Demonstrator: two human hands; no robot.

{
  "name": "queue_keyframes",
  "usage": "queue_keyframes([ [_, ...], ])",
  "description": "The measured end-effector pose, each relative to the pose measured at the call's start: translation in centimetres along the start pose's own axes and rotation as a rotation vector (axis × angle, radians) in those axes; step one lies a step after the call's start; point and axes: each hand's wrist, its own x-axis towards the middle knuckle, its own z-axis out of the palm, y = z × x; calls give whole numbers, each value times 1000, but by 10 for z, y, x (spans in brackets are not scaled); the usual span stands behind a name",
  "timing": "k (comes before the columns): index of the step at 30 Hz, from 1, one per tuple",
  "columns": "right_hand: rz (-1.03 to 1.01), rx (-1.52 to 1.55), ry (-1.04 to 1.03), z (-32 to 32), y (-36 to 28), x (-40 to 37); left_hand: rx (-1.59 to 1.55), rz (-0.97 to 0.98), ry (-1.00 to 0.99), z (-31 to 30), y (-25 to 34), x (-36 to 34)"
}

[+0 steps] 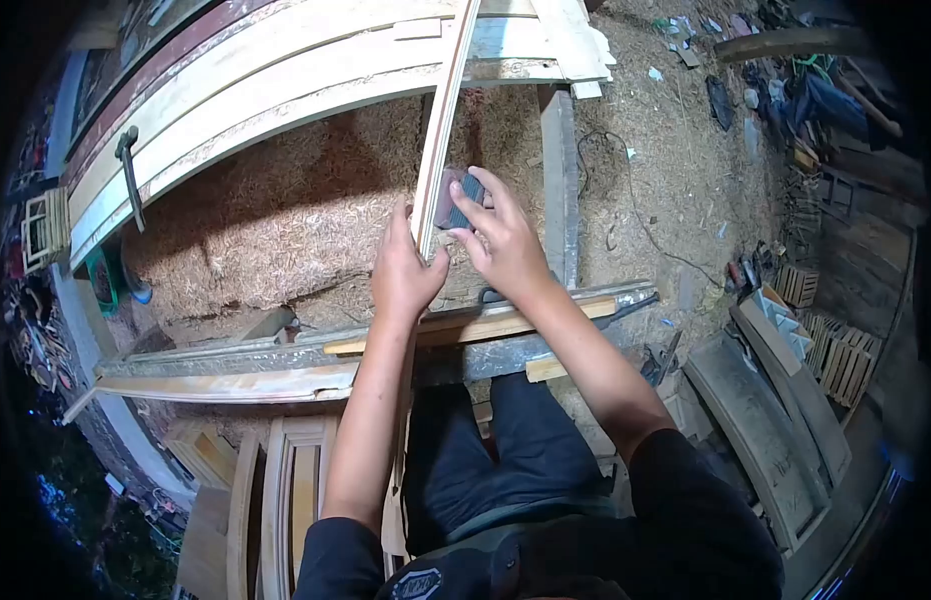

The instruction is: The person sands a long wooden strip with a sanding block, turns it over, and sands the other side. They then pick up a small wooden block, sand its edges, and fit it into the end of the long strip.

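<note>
two hands in view, both busy. the left hand point(407, 275) is partly closed around one long wooden strip point(441, 130), fingers along its left side and thumb on its right, so it's pinched between them. the strip runs from the near middle, past the hand, up to the far edge, lying across the boards there.

the right hand point(510, 245) is half curled, thumb on the near side and fingers spread over and around one dark ridged block point(472, 189) with a brownish face. that block sits just right of the strip, brownish face toward it; can't tell if they're really touching.

far side: at least two long pale boards point(285, 108), with one small flat offcut point(417, 29) on top and what looks like one hammer point(133, 180) over at the left. one grey post point(558, 175) stands right of the right hand, and there's a thick bed of wood shavings point(285, 235) between the far boards and the near rail.

nearer in: one yellowish batten point(475, 331) behind the wrists, one pale plank point(235, 386) to the left, and one framed panel point(303, 480) near left. two slatted crates point(842, 360) sit off to the right.
</note>
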Motion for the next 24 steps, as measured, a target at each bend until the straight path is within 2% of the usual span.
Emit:
queue_keyframes([
  [2, -110, -28, 38, 6, -20, -6, -48, -13, 27, -5, -4, -5],
  [3, -97, -92, 29, -17, 8, 5, -109, 1, 9, 31, 14, 21],
  [5, -62, -41, -5, -7, 2, 3, -116, 67, 22, 19, 12, 15],
  [9, -69, -8, 27, -5, 11, 20, -97, -113, -57, 10, 21, 22],
  [12, -60, -21, 44, -7, 18, 35, -66, -93, -37, 10, 17, 16],
  [18, -117, -82, 117, -42, 61, 142, -22, -67, -23, 17, 7, 15],
  [21, -148, -96, 152, -44, 56, 137, 6, -56, -30, 16, 10, 13],
  [24, -79, -114, 102, -32, 35, 96, 27, -38, -10, 15, 15, 17],
])
